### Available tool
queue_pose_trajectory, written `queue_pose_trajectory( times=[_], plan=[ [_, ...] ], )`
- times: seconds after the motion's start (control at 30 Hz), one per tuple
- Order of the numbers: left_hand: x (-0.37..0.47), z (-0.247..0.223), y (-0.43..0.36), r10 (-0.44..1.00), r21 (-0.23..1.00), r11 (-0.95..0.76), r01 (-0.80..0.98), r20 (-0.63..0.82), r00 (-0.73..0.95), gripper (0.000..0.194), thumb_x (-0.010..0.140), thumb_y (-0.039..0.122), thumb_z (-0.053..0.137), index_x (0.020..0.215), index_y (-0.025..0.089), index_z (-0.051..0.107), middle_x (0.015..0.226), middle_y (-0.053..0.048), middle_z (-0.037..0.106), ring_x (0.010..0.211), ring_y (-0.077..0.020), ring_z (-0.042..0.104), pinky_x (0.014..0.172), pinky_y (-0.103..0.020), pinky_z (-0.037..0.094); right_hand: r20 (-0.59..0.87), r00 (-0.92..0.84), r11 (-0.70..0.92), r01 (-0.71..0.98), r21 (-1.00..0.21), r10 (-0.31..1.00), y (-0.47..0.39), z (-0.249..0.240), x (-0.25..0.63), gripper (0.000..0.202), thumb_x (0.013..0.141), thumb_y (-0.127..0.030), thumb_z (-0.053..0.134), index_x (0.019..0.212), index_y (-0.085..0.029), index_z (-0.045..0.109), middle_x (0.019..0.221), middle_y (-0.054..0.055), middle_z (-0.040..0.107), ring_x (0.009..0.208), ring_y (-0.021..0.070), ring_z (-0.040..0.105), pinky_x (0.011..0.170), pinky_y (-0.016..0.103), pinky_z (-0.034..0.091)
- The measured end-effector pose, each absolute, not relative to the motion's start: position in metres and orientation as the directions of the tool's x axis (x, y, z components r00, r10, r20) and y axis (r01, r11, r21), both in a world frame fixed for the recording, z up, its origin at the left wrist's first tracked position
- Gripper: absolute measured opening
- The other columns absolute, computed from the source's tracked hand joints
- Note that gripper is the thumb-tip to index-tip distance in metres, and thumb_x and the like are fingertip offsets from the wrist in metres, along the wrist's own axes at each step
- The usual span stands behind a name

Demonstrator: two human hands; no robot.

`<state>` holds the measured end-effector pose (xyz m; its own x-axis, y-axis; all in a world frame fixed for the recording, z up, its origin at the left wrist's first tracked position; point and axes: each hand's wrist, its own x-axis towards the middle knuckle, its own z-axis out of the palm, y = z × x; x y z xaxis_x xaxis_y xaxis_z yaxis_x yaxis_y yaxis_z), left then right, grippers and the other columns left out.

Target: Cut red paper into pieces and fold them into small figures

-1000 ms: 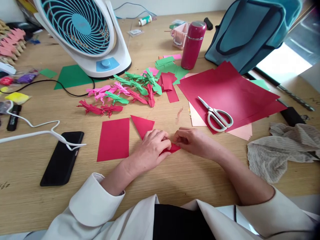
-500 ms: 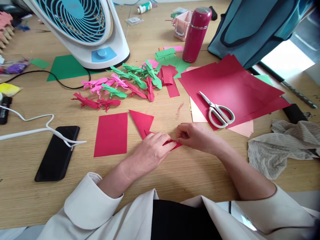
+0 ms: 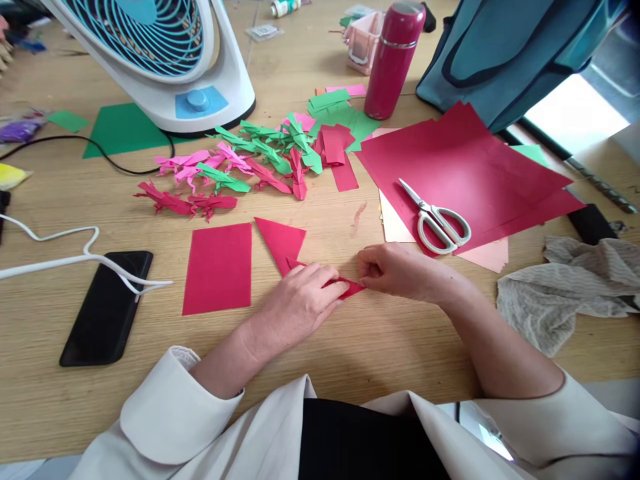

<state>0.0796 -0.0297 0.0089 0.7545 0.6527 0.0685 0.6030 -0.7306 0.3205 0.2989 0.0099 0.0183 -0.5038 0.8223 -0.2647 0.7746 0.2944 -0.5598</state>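
Observation:
A folded strip of red paper [image 3: 353, 288] lies on the table, largely covered by my left hand [image 3: 301, 299]. The fingers of that hand are together, curled over the paper and pressing it down. My right hand [image 3: 400, 272] is closed in a pinch at the paper's pointed right end. Past my left fingers, a red paper triangle [image 3: 283, 240] shows; whether it joins the folded piece is hidden. To the left lies a flat red paper rectangle [image 3: 219, 270].
Behind my hands are several pink, green and red folded paper figures [image 3: 220, 177]. White-handled scissors [image 3: 443, 227] rest on large red sheets [image 3: 480, 167]. Around them are a fan [image 3: 200, 100], a red flask [image 3: 395, 63], a blue bag [image 3: 500, 60], a phone [image 3: 105, 313] and a grey cloth [image 3: 565, 287].
My right hand has shifted slightly to the right, with a little more of the red paper's tip showing. My left hand stays on the paper. The whole view has tilted slightly.

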Motion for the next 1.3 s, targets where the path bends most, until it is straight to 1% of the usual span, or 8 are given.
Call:
queue_pose_trajectory(
  times=[0.1,0.17,0.27,0.43,0.63,0.8,1.13,1.3],
  plan=[
    [0.079,0.007,-0.03,0.673,0.331,-0.714,0.617,0.082,0.735,0.019,0.097,0.022,0.046,0.103,0.018,0.064,0.102,-0.006,0.063,0.098,-0.0198,0.057,0.089,-0.036,0.046,-0.306,-0.498,0.285,0.794,-0.537,0.811,0.01,0.023,0.299,0.018,0.07,-0.008,0.061,0.059,-0.02,0.052,0.054,-0.004,0.055,0.049,0.0092,0.041,0.049,0.024,0.026],
    [0.079,0.007,-0.03,0.685,0.336,-0.705,0.625,0.091,0.723,0.018,0.098,0.023,0.045,0.097,0.017,0.063,0.098,-0.005,0.063,0.095,-0.0193,0.058,0.089,-0.035,0.046,-0.317,-0.494,0.281,0.801,-0.529,0.81,0.011,0.025,0.299,0.018,0.069,-0.008,0.06,0.058,-0.02,0.052,0.054,-0.004,0.054,0.049,0.0092,0.041,0.049,0.025,0.026],
    [0.08,0.008,-0.029,0.699,0.349,-0.689,0.635,0.089,0.71,0.019,0.098,0.022,0.044,0.091,0.018,0.061,0.092,-0.004,0.063,0.092,-0.0186,0.058,0.087,-0.034,0.046,-0.321,-0.504,0.279,0.791,-0.544,0.802,0.011,0.026,0.299,0.018,0.068,-0.006,0.058,0.057,-0.02,0.052,0.054,-0.004,0.054,0.048,0.0089,0.04,0.049,0.025,0.025],
    [0.081,0.011,-0.029,0.739,0.365,-0.651,0.666,0.103,0.666,0.015,0.095,0.022,0.049,0.084,0.019,0.058,0.087,-0.003,0.062,0.086,-0.0178,0.058,0.078,-0.031,0.046,-0.346,-0.489,0.25,0.798,-0.548,0.801,0.012,0.026,0.299,0.017,0.066,-0.006,0.057,0.057,-0.02,0.053,0.054,-0.004,0.055,0.048,0.0091,0.039,0.048,0.025,0.024],
    [0.082,0.01,-0.027,0.772,0.349,-0.62,0.702,0.111,0.626,0.015,0.093,0.018,0.049,0.08,0.02,0.055,0.082,-0.001,0.059,0.079,-0.0159,0.056,0.071,-0.03,0.043,-0.373,-0.465,0.216,0.81,-0.545,0.803,0.012,0.03,0.298,0.018,0.066,-0.005,0.057,0.056,-0.02,0.052,0.053,-0.004,0.053,0.049,0.0087,0.037,0.049,0.026,0.023],
    [0.083,0.011,-0.024,0.799,0.35,-0.58,0.736,0.065,0.598,0.015,0.093,0.019,0.05,0.079,0.02,0.055,0.082,0.0,0.058,0.076,-0.0147,0.056,0.066,-0.029,0.04,-0.406,-0.474,0.225,0.82,-0.526,0.781,0.012,0.035,0.299,0.013,0.068,-0.01,0.054,0.06,-0.019,0.052,0.056,-0.004,0.052,0.052,0.009,0.037,0.05,0.025,0.023],
    [0.083,0.012,-0.022,0.803,0.347,-0.56,0.753,0.004,0.596,0.012,0.092,0.021,0.052,0.081,0.02,0.055,0.087,0.001,0.058,0.079,-0.014,0.058,0.062,-0.028,0.037,-0.391,-0.501,0.258,0.809,-0.529,0.772,0.012,0.031,0.301,0.01,0.069,-0.013,0.05,0.063,-0.019,0.052,0.058,-0.004,0.053,0.054,0.0098,0.041,0.052,0.024,0.025],
    [0.082,0.013,-0.022,0.793,0.361,-0.569,0.739,0.003,0.609,0.009,0.092,0.02,0.053,0.083,0.021,0.056,0.09,0.001,0.059,0.081,-0.0138,0.059,0.062,-0.027,0.036,-0.385,-0.508,0.257,0.801,-0.541,0.771,0.012,0.03,0.301,0.011,0.069,-0.012,0.049,0.062,-0.02,0.051,0.059,-0.003,0.054,0.055,0.01,0.041,0.053,0.025,0.026]
  ],
)
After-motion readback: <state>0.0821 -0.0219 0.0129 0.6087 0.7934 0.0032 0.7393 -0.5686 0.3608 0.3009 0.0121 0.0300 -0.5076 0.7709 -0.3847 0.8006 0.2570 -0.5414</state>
